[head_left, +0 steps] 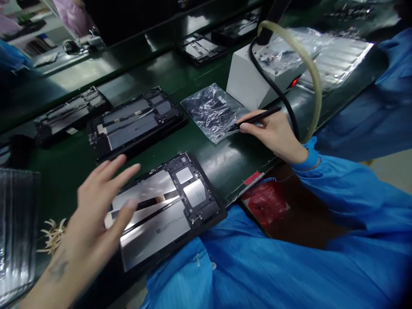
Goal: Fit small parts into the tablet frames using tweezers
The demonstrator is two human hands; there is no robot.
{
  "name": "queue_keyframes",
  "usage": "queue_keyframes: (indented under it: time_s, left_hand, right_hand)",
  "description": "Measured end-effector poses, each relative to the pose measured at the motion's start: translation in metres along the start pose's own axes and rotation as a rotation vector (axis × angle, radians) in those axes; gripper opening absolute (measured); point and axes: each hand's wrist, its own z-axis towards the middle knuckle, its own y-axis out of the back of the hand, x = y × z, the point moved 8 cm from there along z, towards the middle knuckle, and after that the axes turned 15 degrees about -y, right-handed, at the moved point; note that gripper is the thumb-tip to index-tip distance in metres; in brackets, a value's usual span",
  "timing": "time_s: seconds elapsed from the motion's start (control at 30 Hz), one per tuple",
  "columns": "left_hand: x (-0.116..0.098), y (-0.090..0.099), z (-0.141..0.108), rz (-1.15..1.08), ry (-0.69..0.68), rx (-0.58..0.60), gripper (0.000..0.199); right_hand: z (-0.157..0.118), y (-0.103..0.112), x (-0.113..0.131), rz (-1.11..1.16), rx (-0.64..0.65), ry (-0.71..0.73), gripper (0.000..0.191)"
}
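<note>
My left hand [96, 206] hovers with fingers spread over the left end of an opened tablet frame [174, 201] that lies at the near edge of the green belt. My right hand [277, 133] grips a thin black tool [257, 118]. The tool's tip rests on a clear plastic bag [210, 109] of small parts. A blue sleeve covers my right arm.
Two more open tablet frames [135, 120] [69, 113] lie further back on the green belt [225, 163]. A white box [254, 77] with a red light, a black cable and a yellowish hose stands at right. Foil trays [337, 56] sit behind it, a red bag [265, 204] below the edge.
</note>
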Motion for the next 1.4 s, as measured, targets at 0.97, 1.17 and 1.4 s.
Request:
queue_keyframes:
  time_s: [0.97, 1.17, 1.4]
  left_hand:
    - [-0.032, -0.039, 0.062, -0.155, -0.236, 0.127, 0.05]
    - [-0.031, -0.046, 0.058, -0.163, -0.262, 0.145, 0.048]
    - [-0.032, -0.051, 0.056, -0.197, -0.295, 0.148, 0.05]
  right_hand:
    - [-0.012, 0.003, 0.012, 0.008, -0.125, 0.06, 0.011]
    - [-0.008, -0.002, 0.005, 0.043, -0.033, 0.022, 0.014]
    - [-0.01, -0.01, 0.009, 0.022, 0.056, 0.076, 0.018]
